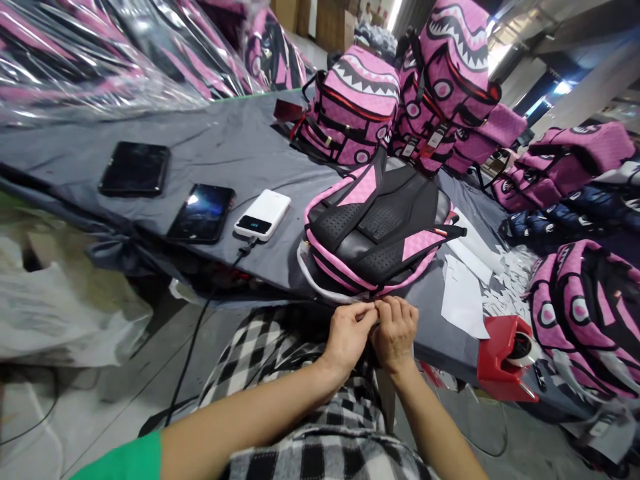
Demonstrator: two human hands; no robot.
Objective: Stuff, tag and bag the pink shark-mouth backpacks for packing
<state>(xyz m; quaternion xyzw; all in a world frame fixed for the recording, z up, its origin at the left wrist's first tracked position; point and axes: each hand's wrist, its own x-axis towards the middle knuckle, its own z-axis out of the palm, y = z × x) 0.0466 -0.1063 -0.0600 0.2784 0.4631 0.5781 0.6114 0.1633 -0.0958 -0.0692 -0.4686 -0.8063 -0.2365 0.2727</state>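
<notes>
A black and pink backpack (373, 220) lies strap side up on the grey-covered table, its near end at the table's front edge. Just at that end, my left hand (350, 333) and my right hand (396, 328) meet, fingertips together. Both hands have their fingers bent and pinched. Whatever they hold is too small or hidden to name; it is beside the bag's pink piping. A pale strip runs around the bag's left side toward my fingers.
Left of the bag are a white power bank (263, 215) with a cable, a phone (201, 213) and a black tablet (135, 168). White papers (463, 293) and a red tape dispenser (503, 360) are at right. Pink bags (357, 100) stand behind.
</notes>
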